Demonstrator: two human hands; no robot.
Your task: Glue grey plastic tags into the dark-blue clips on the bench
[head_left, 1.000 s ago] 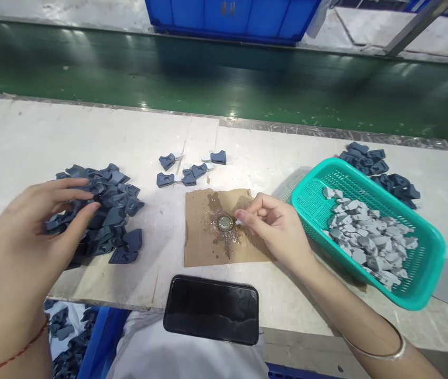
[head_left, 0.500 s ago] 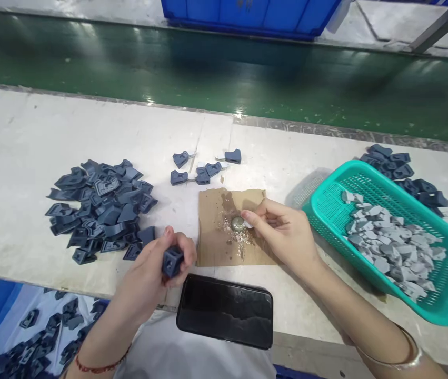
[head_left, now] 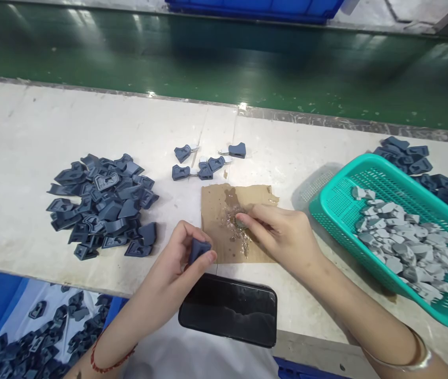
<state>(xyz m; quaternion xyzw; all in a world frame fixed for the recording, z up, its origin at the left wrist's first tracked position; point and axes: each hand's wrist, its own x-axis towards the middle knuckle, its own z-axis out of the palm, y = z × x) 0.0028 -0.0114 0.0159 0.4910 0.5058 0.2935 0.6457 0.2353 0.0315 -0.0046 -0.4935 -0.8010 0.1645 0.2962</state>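
My left hand [head_left: 182, 263] is closed around a dark blue-grey molded plastic part [head_left: 199, 249], held just off the lower left of a cardboard sheet [head_left: 213, 210]. Over the middle of that cardboard, my right hand [head_left: 273, 229] pinches with thumb and forefinger at a small round dish [head_left: 241, 223]. A light grey piece was between those fingertips a moment ago; now the fingers mostly cover it and the dish. Clear, shiny liquid [head_left: 242, 243] is smeared on the cardboard around it. Behind the cardboard lie several dark parts [head_left: 216, 163] with light grey pieces sticking out.
Left of my hands is a heap of dark parts [head_left: 109, 202]. A teal basket [head_left: 340, 202] of light grey pieces [head_left: 413, 242] stands right, more dark parts [head_left: 442, 187] beyond. A black phone [head_left: 229, 310] lies at the table's front edge. A green belt [head_left: 224, 68] runs behind.
My left hand has moved right and turned, bringing the dark part closer to the cardboard. My right fingertips have shifted slightly left, over the dish. The camera view has tilted down a little.
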